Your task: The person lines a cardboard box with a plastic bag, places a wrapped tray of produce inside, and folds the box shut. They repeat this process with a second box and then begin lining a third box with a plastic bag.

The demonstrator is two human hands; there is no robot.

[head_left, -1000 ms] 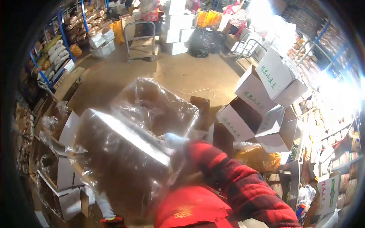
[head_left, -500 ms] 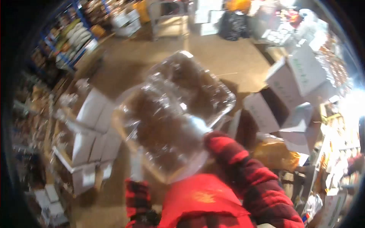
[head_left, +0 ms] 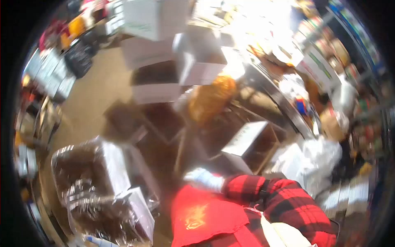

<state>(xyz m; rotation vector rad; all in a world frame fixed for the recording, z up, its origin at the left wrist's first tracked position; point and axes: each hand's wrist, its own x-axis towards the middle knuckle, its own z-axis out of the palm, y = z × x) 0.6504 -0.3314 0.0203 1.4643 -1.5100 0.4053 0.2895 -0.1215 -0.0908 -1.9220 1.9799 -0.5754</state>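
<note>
At the lower left stands a clear-plastic-covered box [head_left: 123, 173], with brown showing through shiny film and pale sides. My left hand [head_left: 98, 242], in a white and blue glove, shows only partly at the bottom edge beside this box; its fingers are hidden. In front of the red apron [head_left: 205, 214] is my right hand [head_left: 203, 179], in a pale glove, blurred, fingers stretched leftward and nothing visible in them. It is apart from the plastic-covered box. An open carton [head_left: 247, 144] with a white flap lies to the right of this hand.
Open white cartons [head_left: 156, 92] stand ahead, with a yellow-orange wrapped bundle [head_left: 212, 96] beside them. White plastic bags [head_left: 308, 160] lie at the right, near a long metal-edged table [head_left: 284, 96]. A black bag [head_left: 78, 59] and stacked pale boxes [head_left: 49, 74] are at the far left.
The view has swung right, so the plastic-covered box now appears at the lower left. My right hand has come away from the plastic and is in front of the apron.
</note>
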